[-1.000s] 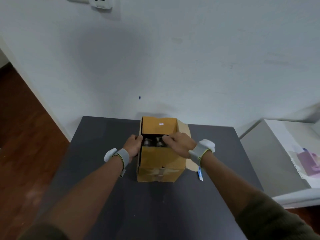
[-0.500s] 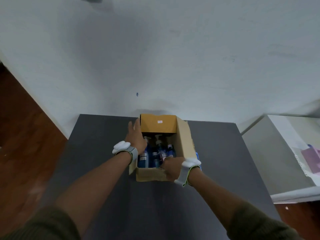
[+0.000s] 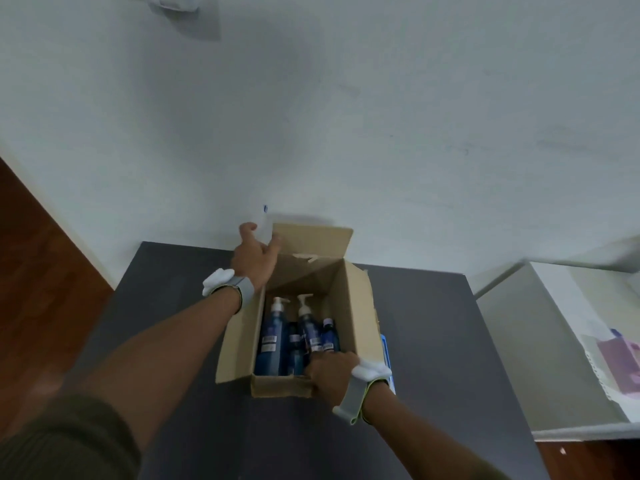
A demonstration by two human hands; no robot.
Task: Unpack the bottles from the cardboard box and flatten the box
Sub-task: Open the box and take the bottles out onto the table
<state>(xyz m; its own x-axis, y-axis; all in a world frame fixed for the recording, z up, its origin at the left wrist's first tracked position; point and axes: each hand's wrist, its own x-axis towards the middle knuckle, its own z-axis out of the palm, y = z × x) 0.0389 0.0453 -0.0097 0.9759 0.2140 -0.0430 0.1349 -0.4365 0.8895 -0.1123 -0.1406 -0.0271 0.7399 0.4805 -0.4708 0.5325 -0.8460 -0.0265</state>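
An open cardboard box [image 3: 349, 306] sits on the dark counter [image 3: 433, 341], blue pump bottles [image 3: 304, 327] upright inside. The left hand [image 3: 254, 258] spreads loosely at the far flap; the right hand [image 3: 329, 375] clasps the near rim. The bottles look smooth and weighty — best gripped around the body, not the pump.

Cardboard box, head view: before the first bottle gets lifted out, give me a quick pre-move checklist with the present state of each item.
1. Top of the cardboard box open, flaps out of the way: ok.
2. Blue bottles visible and reachable inside, including the tall pump bottle and the small capped bottle: ok.
3. Right hand steadying the near rim: ok; its fingers curl over the edge.
4. Left hand free to pick: ok; it is open, up by the far-left flap.
5. Bare space on the dark table for bottles: ok.
6. Exact bottle count: cannot tell, some overlap.
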